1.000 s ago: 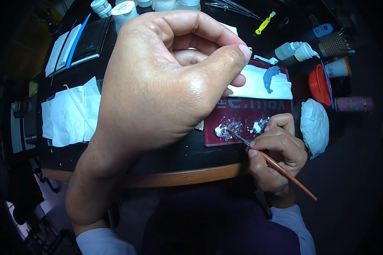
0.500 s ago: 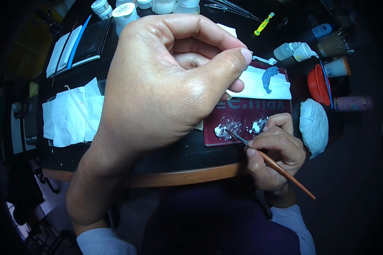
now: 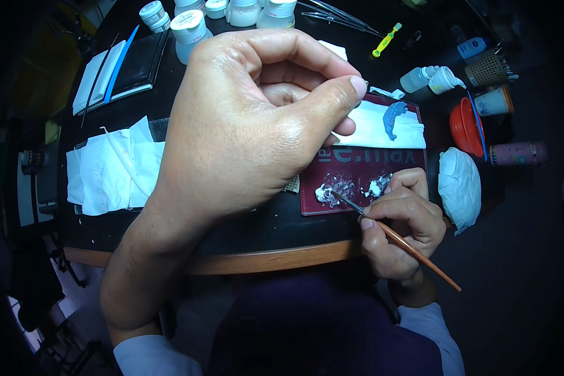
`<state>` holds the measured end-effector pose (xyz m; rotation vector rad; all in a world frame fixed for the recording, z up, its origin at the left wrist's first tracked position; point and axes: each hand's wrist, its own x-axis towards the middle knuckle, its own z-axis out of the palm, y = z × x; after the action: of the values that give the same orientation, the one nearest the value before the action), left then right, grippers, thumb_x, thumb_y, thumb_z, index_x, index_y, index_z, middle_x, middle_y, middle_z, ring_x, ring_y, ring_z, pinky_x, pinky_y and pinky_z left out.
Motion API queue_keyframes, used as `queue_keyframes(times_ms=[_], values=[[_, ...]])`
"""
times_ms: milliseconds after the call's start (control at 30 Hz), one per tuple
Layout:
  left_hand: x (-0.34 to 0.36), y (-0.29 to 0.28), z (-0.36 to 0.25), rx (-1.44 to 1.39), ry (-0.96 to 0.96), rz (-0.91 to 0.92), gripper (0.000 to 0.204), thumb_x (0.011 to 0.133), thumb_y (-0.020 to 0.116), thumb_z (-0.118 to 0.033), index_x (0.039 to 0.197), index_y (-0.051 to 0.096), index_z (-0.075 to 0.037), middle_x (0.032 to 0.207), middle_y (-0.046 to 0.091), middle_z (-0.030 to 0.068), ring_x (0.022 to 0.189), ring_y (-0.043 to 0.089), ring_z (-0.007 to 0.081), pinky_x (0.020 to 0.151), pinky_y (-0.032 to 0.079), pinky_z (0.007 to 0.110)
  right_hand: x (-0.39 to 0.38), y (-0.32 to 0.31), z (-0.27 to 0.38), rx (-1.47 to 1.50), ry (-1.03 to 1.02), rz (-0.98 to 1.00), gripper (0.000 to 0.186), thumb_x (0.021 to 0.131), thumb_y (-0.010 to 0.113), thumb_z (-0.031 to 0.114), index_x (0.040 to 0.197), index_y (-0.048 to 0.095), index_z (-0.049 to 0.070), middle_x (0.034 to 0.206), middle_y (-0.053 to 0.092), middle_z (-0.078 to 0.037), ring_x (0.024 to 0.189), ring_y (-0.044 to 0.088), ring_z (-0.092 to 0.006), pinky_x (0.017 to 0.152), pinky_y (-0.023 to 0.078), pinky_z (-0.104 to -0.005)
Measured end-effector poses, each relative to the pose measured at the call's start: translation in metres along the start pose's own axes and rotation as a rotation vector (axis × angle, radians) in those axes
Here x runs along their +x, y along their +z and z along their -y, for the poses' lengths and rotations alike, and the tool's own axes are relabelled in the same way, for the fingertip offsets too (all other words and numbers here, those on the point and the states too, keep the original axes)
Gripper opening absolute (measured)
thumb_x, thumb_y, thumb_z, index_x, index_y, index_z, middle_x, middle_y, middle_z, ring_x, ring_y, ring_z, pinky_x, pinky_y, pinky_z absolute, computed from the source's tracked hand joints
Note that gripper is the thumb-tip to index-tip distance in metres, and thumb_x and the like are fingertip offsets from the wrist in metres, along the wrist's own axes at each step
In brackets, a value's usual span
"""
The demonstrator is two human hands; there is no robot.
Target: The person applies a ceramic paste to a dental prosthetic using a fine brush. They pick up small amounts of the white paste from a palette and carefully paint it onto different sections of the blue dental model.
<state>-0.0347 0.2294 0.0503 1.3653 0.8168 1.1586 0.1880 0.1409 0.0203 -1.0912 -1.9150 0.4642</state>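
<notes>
My right hand (image 3: 404, 222) holds a thin paintbrush (image 3: 413, 249) with a wooden handle, gripped like a pen. Its dark tip touches a smeared heap of white paste (image 3: 326, 194) on a dark red slab (image 3: 319, 166). A second white heap (image 3: 377, 185) lies beside my right fingers. Raised close to the camera, my left hand (image 3: 250, 125) has thumb and forefinger pinched together; a tiny bit shows at their tips, too small to name. Past it on the slab is a folded white tissue (image 3: 363, 128) bearing a blue curved piece (image 3: 394, 119).
Jars (image 3: 190, 36) stand at the back, with tweezers (image 3: 338, 15) and a yellow-green tool (image 3: 387, 40). To the right are small bottles (image 3: 420, 78), a red bowl (image 3: 466, 128) and a white wrapped bundle (image 3: 459, 190). White tissues (image 3: 109, 175) and a black notebook (image 3: 141, 69) lie left.
The view has shifted slightly, so the table items sit a little differently in the picture. Both hands keep their grips, and the brush tip stays at the same white heap.
</notes>
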Motion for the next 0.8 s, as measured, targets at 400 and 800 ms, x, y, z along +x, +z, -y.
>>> queue_keyframes(times_ms=[400,800], values=[[-0.003,0.002,-0.008,-0.164,-0.150,0.043,0.015,0.098,0.074,-0.010,0.107,0.072,0.002,0.094,0.075,0.0092,0.078,0.072,0.0097,0.069,0.058,0.022,0.012,-0.007,0.006,0.353,0.060,-0.148,0.022,0.076,0.065,0.001,0.097,0.072,-0.002,0.079,0.069,-0.009,0.087,0.058,-0.0202,0.079,0.048,-0.0349],[-0.006,0.011,-0.009,-0.293,-0.204,0.066,0.015,0.100,0.069,-0.006,0.110,0.068,0.006,0.097,0.075,0.0150,0.082,0.076,0.0146,0.070,0.062,0.024,0.043,-0.001,0.006,0.532,-0.107,-0.243,0.021,0.090,0.062,-0.006,0.111,0.061,-0.005,0.103,0.066,-0.019,0.116,0.067,-0.0335,0.097,0.057,-0.0404]])
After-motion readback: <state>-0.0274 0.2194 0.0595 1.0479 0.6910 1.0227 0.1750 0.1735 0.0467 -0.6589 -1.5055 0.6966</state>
